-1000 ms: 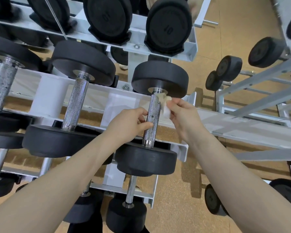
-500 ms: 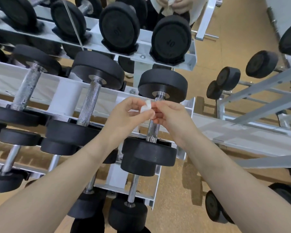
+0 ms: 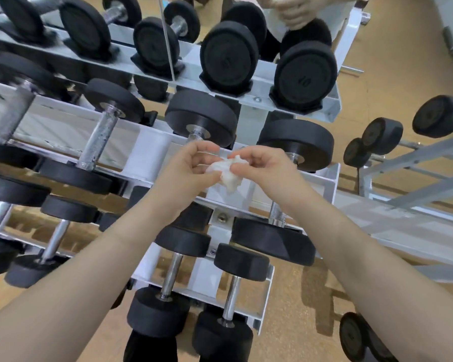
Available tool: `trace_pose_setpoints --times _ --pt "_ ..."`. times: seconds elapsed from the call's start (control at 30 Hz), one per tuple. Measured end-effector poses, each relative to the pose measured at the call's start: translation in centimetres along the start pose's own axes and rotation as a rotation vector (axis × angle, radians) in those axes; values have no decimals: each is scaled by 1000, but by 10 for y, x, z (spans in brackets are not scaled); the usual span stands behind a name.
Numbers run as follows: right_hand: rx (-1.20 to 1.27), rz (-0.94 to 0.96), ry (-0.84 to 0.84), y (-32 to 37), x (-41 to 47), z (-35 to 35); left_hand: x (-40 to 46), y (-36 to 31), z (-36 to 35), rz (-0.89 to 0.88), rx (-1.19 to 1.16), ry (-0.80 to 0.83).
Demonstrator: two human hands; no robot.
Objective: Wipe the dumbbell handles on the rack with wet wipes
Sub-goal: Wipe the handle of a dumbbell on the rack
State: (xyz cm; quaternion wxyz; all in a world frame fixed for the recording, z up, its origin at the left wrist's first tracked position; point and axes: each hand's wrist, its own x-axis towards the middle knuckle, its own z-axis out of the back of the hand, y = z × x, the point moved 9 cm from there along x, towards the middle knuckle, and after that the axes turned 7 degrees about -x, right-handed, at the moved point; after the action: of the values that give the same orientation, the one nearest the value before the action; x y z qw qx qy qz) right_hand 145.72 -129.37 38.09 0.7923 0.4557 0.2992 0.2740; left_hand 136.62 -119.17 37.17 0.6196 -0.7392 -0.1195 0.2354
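Holding the wipe [image 3: 228, 171] between both hands in front of the rack [image 3: 334, 178], clear of every handle. Pinching one end with the left hand [image 3: 191, 169], thumb and forefinger closed on it, other fingers loosely curled. Pinching the other end with the right hand [image 3: 256, 165], fingertips narrow on the wad, a crumpled tail hanging below.

Judging this as a refold between handles: turning a fresh, damp face outward before going back to the metal.

Doing it well, probably:
- Opening the wad rather than squeezing it tighter, keeping moisture in the cloth and not dripping on the floor.
- Flattening it into a pad wide enough for wrapping round a bar, not a ball touching only one line.
- Keeping the used face folded inward.
- Keeping one hand's pinch firm while the other is re-gripping, avoiding a drop between the shelves.

Choosing the next bar: the right handle [image 3: 277, 212] showing below the right wrist, between its two black heads; the middle handle [image 3: 198, 135] mostly hidden behind the left hand; the left handle [image 3: 97, 142] looking speckled and dull, likely needing more passes. Not possible to tell from here which bars are already clean.

Wrapping fully and twisting along the knurling, likely lifting grime better than a straight swipe.
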Motion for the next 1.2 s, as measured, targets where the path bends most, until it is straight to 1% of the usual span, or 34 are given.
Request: trace_pose_setpoints --times 0.1,0.2,0.27,0.37,0.43,0.5,0.53,0.57,0.63,0.67,0.7,0.73,0.77,0.8,0.87,0.9,0.97,1.0,1.07,1.13,1.2 --pt "128 -57 10 4 9 -12 6 -7 28 1 17 -5" --pt "254 -157 67 0 17 -36 16 -12 58 26 27 4" --pt "383 -195 92 0 21 -56 25 -12 74 58 42 15" --pt "610 -233 48 7 31 -80 38 -8 95 105 51 28" --pt "658 -251 56 12 36 -94 46 -3 104 121 67 38" --pt "646 -272 71 10 41 -108 54 5 109 136 101 74" --pt "604 -290 40 6 41 -108 57 10 109 146 109 81" --pt "531 -308 -43 -1 42 -102 60 17 110 157 117 80" --pt "263 -308 -325 -15 42 -70 66 33 111 182 152 68" --pt "66 -266 -470 -14 40 -51 67 40 111 198 179 68" --pt "-172 -184 -592 -5 39 -37 68 48 110 219 209 74" --pt "-436 -60 -684 11 39 -30 69 56 108 244 244 89" --pt "-693 93 -730 29 42 -33 69 64 105 275 286 114" --pt "-906 245 -737 46 47 -44 68 70 103 308 316 142" --pt "-1185 492 -669 63 63 -73 68 80 96 361 314 195" --pt "-1278 569 -614 64 73 -85 68 83 93 377 302 214" --pt "-1378 625 -521 54 92 -104 68 84 88 386 273 251" --pt "-1351 617 -479 45 99 -109 68 83 86 382 266 274" --pt "-1190 545 -423 30 104 -111 69 81 84 376 252 300" --pt "-1018 495 -405 24 99 -106 69 82 85 389 221 300" --pt "-896 499 -359 26 88 -104 69 84 86 399 203 297"
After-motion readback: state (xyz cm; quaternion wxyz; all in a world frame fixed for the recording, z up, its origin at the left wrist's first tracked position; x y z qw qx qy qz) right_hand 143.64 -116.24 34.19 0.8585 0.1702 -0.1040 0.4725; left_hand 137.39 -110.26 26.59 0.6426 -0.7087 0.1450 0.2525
